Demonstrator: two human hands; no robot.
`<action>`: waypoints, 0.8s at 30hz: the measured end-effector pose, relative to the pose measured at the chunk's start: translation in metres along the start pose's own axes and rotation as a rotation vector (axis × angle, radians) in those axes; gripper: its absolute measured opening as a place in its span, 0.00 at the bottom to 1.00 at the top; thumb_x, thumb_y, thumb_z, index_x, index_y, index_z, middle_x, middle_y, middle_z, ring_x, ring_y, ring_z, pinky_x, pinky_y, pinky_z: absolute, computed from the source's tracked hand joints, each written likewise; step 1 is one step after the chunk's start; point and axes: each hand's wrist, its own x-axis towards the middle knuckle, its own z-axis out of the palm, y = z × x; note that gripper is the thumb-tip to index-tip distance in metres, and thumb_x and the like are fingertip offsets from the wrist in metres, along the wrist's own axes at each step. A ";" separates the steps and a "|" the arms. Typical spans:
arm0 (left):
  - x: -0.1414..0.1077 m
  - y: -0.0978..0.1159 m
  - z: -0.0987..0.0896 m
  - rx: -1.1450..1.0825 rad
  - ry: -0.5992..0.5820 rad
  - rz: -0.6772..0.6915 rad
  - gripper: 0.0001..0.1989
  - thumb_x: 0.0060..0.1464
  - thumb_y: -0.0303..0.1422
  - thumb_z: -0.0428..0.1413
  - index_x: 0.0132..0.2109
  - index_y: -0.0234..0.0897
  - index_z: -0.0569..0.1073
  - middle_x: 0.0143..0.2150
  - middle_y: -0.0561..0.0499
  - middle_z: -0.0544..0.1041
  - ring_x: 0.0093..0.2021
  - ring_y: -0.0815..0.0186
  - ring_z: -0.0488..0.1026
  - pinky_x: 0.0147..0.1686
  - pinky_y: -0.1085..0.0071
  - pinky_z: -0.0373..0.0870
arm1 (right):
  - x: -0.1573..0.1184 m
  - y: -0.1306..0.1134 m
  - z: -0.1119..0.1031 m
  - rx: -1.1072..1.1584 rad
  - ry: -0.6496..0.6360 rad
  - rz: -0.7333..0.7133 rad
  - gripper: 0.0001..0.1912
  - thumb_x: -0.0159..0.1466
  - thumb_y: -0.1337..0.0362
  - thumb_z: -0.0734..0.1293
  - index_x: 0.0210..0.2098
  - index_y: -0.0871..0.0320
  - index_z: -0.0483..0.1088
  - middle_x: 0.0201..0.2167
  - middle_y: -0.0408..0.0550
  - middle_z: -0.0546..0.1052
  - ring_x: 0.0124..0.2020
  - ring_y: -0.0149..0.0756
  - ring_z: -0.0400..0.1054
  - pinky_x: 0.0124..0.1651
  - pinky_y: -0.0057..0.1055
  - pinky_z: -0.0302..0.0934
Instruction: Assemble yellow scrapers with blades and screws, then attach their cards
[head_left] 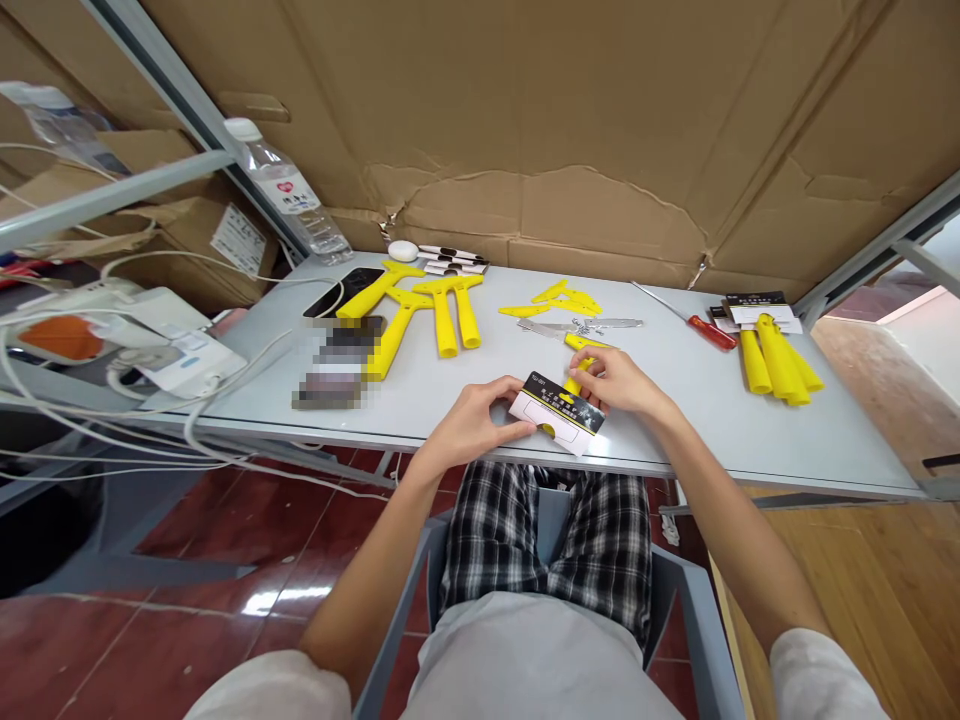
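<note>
- the printed card could bend or tear near its upper slot, i think, if my right hand pushes the yellow handle too strongly against it.
- the card could also slip, because my left hand pinches only its left end, with the thumb on the printed face.
- if this happens, the fall could be to the floor — the card is just beside the front edge of the table.
- the metal strips lie just beyond the card; if their edges are sharp, a careless reach of my right hand could cut a finger.
- the loose yellow pieces, farther beyond the card, could be pushed away by the same reach.
- about position: the card is between my two hands, tilted, its face toward me. the yellow handle is at its upper right, with my right fingers curled around the shaft.
- some yellow shows at the slot and at the lower notch of the card — but whether the handle passes through or only behind, i cannot tell.
</note>
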 end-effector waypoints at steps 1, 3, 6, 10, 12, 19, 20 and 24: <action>0.000 0.001 0.003 0.004 0.013 -0.007 0.20 0.57 0.40 0.71 0.54 0.40 0.81 0.51 0.48 0.88 0.51 0.55 0.84 0.53 0.62 0.80 | 0.000 0.000 0.000 -0.009 0.004 -0.002 0.04 0.72 0.61 0.69 0.43 0.55 0.73 0.26 0.43 0.80 0.18 0.31 0.71 0.19 0.26 0.65; 0.001 0.004 0.008 0.022 0.041 -0.020 0.21 0.58 0.40 0.71 0.55 0.40 0.80 0.51 0.49 0.88 0.51 0.55 0.84 0.55 0.61 0.80 | 0.000 0.000 -0.001 -0.040 0.020 -0.017 0.05 0.72 0.60 0.69 0.43 0.55 0.73 0.26 0.42 0.80 0.18 0.30 0.69 0.21 0.26 0.63; 0.003 0.008 0.016 0.061 0.048 -0.016 0.19 0.58 0.41 0.71 0.54 0.41 0.80 0.50 0.49 0.88 0.52 0.54 0.84 0.57 0.59 0.78 | -0.001 -0.001 -0.004 -0.131 0.056 -0.078 0.05 0.71 0.61 0.69 0.43 0.55 0.75 0.27 0.42 0.80 0.23 0.31 0.70 0.28 0.27 0.63; 0.003 0.010 0.025 0.077 0.060 0.007 0.26 0.58 0.39 0.72 0.61 0.42 0.78 0.50 0.49 0.88 0.52 0.54 0.84 0.60 0.57 0.77 | 0.000 -0.004 -0.008 -0.216 0.050 -0.115 0.07 0.71 0.62 0.69 0.45 0.57 0.78 0.30 0.45 0.82 0.30 0.34 0.74 0.38 0.30 0.64; 0.002 0.010 0.029 0.058 0.097 0.027 0.33 0.58 0.37 0.72 0.68 0.42 0.73 0.53 0.48 0.86 0.54 0.54 0.84 0.61 0.57 0.77 | 0.000 -0.007 -0.009 -0.237 0.037 -0.112 0.08 0.72 0.62 0.68 0.46 0.57 0.78 0.30 0.44 0.82 0.31 0.34 0.74 0.39 0.30 0.65; -0.007 0.008 0.032 0.110 0.135 0.173 0.22 0.66 0.34 0.66 0.64 0.45 0.75 0.64 0.45 0.81 0.62 0.55 0.79 0.65 0.56 0.75 | -0.025 -0.002 -0.019 -0.048 0.118 -0.068 0.19 0.75 0.51 0.65 0.58 0.55 0.74 0.33 0.46 0.81 0.28 0.35 0.74 0.31 0.31 0.66; -0.008 0.008 0.032 0.130 0.141 0.164 0.20 0.66 0.34 0.66 0.63 0.44 0.75 0.61 0.45 0.82 0.62 0.54 0.80 0.65 0.56 0.75 | -0.034 0.000 -0.020 -0.043 0.149 -0.080 0.20 0.75 0.49 0.67 0.59 0.55 0.74 0.35 0.46 0.82 0.28 0.35 0.75 0.33 0.31 0.68; -0.007 0.008 0.036 0.170 0.188 0.150 0.12 0.66 0.35 0.66 0.54 0.43 0.75 0.57 0.45 0.81 0.58 0.54 0.80 0.61 0.56 0.78 | -0.069 0.009 -0.016 -0.180 0.143 -0.136 0.25 0.68 0.48 0.74 0.60 0.50 0.76 0.43 0.46 0.83 0.31 0.33 0.74 0.41 0.34 0.70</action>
